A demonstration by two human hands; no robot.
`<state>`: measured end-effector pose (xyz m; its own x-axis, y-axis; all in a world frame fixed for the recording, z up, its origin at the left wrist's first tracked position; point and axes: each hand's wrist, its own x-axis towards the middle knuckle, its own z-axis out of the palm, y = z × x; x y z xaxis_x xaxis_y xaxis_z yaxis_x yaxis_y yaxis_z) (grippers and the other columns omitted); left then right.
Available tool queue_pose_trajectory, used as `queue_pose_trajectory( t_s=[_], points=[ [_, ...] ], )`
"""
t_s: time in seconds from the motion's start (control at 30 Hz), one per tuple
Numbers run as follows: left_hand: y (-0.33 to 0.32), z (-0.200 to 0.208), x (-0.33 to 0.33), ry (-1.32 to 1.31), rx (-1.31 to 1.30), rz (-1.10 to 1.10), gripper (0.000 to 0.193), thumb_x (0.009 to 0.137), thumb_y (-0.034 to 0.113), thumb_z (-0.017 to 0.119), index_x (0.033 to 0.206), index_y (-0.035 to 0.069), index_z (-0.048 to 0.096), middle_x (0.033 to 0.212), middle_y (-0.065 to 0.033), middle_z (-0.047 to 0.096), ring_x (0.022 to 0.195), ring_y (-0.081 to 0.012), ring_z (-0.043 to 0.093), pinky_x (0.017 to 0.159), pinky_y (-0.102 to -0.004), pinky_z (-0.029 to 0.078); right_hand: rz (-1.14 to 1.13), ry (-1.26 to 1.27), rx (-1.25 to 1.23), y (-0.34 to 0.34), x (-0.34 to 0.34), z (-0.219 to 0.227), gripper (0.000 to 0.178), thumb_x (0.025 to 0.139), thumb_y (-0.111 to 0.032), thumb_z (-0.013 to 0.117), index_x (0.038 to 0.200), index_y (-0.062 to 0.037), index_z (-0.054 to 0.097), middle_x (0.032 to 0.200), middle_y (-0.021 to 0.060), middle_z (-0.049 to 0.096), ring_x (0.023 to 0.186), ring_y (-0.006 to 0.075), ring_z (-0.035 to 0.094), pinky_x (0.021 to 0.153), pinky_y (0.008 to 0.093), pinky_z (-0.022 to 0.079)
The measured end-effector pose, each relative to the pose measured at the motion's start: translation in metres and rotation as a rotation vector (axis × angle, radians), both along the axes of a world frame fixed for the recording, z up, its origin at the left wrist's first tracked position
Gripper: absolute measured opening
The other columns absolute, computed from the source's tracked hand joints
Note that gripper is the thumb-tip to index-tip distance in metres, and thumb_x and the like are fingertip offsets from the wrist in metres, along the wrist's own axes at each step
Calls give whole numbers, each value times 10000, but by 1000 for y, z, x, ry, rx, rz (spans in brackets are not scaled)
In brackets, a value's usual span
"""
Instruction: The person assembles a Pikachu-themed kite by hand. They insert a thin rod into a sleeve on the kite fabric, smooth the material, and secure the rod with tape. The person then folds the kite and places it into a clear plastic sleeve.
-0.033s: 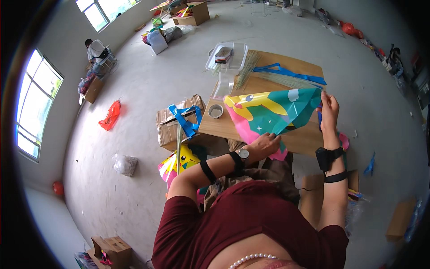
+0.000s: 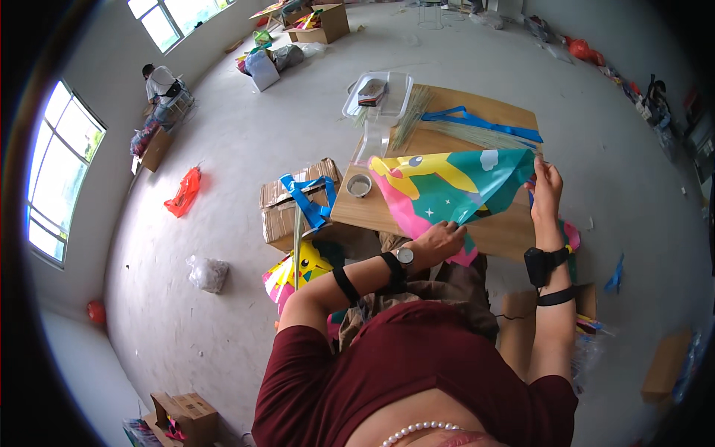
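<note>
A colourful kite sheet (image 2: 447, 186), teal, pink and yellow with a cartoon print, lies spread over the wooden table (image 2: 499, 231). My left hand (image 2: 439, 240) presses on its near pink corner, fingers closed on the edge. My right hand (image 2: 546, 191) grips the sheet's right teal corner and holds it up a little. Both wrists wear black bands, the left one also a watch.
On the table are a small tape roll (image 2: 359, 185), a bundle of thin sticks (image 2: 477, 135), blue ribbon strips (image 2: 480, 121) and clear plastic trays (image 2: 378, 93). A cardboard box (image 2: 290, 201) with blue ribbon stands left of it. Another person (image 2: 160, 93) sits far left by the window.
</note>
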<state>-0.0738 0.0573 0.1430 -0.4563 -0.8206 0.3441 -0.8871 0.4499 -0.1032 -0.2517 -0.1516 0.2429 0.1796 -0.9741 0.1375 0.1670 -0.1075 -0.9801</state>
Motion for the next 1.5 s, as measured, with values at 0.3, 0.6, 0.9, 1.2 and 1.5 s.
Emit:
queue_pose_trajectory(
  t_s=[0.3, 0.6, 0.9, 1.2, 1.5],
  points=[
    [18, -19, -10, -216, -110, 17, 50, 836, 98, 645, 788, 96, 633, 761, 2, 553, 706, -192, 651, 603, -321, 499, -58, -189, 244, -4, -20, -41, 186, 983, -245, 710, 931, -96, 612, 809, -17, 595, 648, 89, 547, 522, 246, 435],
    [22, -46, -25, -474, 479, 233, 262, 720, 178, 777, 952, 62, 739, 931, -74, 643, 858, -252, 704, 504, -408, 523, -115, -110, 224, 17, -19, -36, 192, 983, -270, 711, 941, -107, 620, 793, -28, 600, 663, 76, 559, 532, 223, 445],
    [6, -77, -13, -533, 425, 345, 204, 773, 184, 736, 951, 86, 755, 875, -56, 671, 818, -277, 679, 558, -421, 484, -134, -203, 235, 36, -33, -21, 160, 976, -266, 720, 934, -137, 635, 809, -57, 566, 662, 53, 522, 549, 227, 443],
    [-49, -80, -6, -119, 299, 511, 319, 862, 167, 667, 1153, 37, 659, 947, -91, 726, 857, -276, 712, 679, -413, 513, 40, -348, 406, 51, -42, -51, 139, 1002, -226, 681, 955, -126, 598, 806, -46, 565, 662, 61, 507, 563, 233, 452],
    [-97, -59, 56, 45, 165, 516, 409, 878, 158, 641, 1256, 8, 593, 949, -106, 715, 867, -283, 710, 704, -424, 520, 194, -288, 459, 53, -41, -74, 147, 1024, -272, 647, 1034, -129, 612, 1065, -1, 654, 993, 125, 607, 860, 345, 496]
  ],
)
